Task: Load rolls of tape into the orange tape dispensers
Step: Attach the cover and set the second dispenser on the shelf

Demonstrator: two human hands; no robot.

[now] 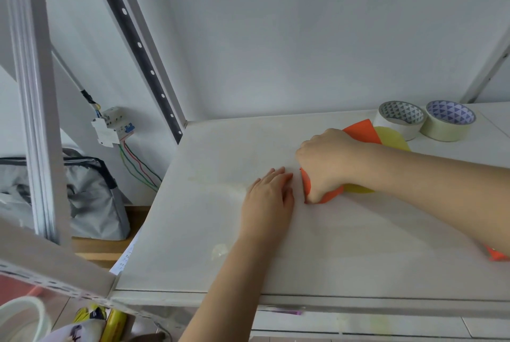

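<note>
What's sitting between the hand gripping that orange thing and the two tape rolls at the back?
In the head view, between the right hand and the two spare tape rolls lie the orange dispenser's far end and its loaded yellowish roll.

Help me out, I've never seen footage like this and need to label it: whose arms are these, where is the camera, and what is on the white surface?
There is one picture, from a camera worn on a person's head, looking down at their own bare hands. The right hand grips an orange tape dispenser with a yellowish roll in it, pressed on the white shelf. The left hand lies flat beside it, holding nothing. Two spare tape rolls stand at the back right. Another orange piece peeks out under the right forearm.
</note>
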